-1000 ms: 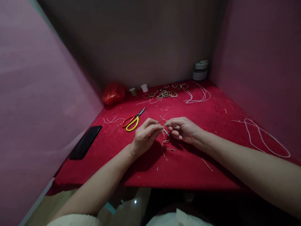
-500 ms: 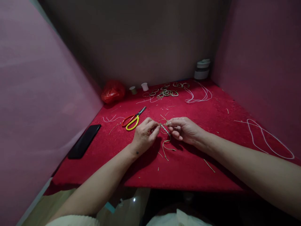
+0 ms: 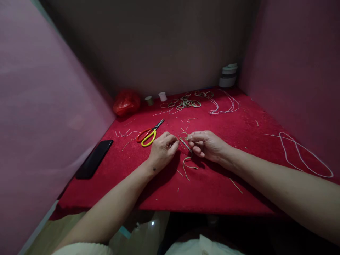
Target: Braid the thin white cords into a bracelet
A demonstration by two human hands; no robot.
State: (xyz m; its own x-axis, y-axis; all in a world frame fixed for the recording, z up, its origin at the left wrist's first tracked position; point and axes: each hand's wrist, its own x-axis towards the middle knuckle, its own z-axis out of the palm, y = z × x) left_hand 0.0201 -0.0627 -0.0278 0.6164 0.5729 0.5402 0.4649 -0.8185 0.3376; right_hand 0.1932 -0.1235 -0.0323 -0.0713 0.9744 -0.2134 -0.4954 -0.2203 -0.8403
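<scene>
A braided cord bracelet (image 3: 185,144) in green and white hangs between my hands above the red cloth. Thumb and fingers of my left hand (image 3: 165,148) are pinched at its upper left end. My right hand (image 3: 203,143) pinches the cord near the top right, its lower fingers curled loosely. From the braid's lower end, thin cord tails (image 3: 186,168) trail down toward the cloth. The exact grip points are too small to make out. Scissors (image 3: 150,135) with one red and one yellow handle lie left of my left hand, blades pointing away.
Braided bracelets (image 3: 187,102) lie heaped at the back, beside loose white cords (image 3: 228,106). Two thread spools (image 3: 162,96), a red plastic bag (image 3: 126,102) and a lidded container (image 3: 228,75) stand along the back. A black phone (image 3: 94,159) lies left; a white cord loop (image 3: 305,152) lies right.
My left hand has shifted slightly left, its fingertips drawing a little away from the braid's upper end. My right hand stays nearly in place. The whole view has moved very slightly.
</scene>
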